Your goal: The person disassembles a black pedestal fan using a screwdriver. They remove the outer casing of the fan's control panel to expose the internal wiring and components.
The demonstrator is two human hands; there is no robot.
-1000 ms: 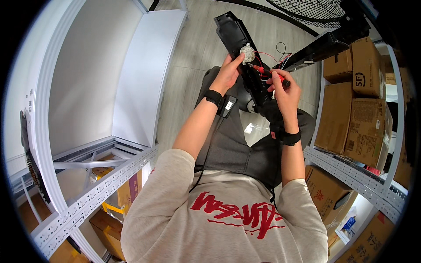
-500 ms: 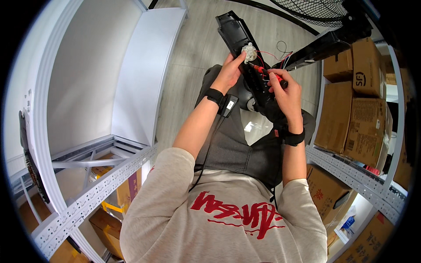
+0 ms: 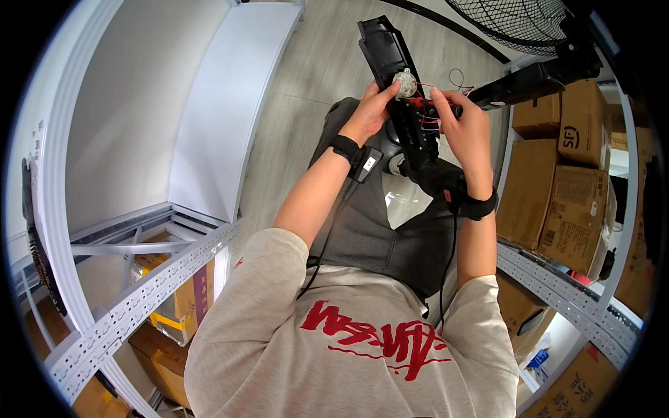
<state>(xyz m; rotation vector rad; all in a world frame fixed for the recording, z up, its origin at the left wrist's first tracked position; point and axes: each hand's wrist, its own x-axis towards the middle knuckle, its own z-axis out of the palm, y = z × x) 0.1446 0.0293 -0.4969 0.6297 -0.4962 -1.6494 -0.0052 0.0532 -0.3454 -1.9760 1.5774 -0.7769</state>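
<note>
Over my lap stands a long black plastic housing (image 3: 380, 52), running away from me. Near its middle sits a pale round part like a small motor or gearbox (image 3: 405, 83), with thin red and white wires trailing off. My left hand (image 3: 371, 113) is closed on this part, thumb pressing its edge, the other fingers mostly hidden behind the housing. In my right hand (image 3: 465, 131) is a red-and-black screwdriver (image 3: 421, 102), held nearly level across the housing. Its tip points left, close below the pale part; whether it touches anything I cannot tell.
A black fan with a wire guard (image 3: 512, 21) stands at the far right, its black post (image 3: 540, 80) reaching toward the housing. Cardboard boxes (image 3: 575, 216) fill the right metal rack. To the left are a white panel (image 3: 223, 104) and a perforated metal shelf beam (image 3: 146, 299).
My right hand has moved away from me and slightly right, and the screwdriver has turned from slanted to nearly level. The housing and my left hand sit slightly farther right in view.
</note>
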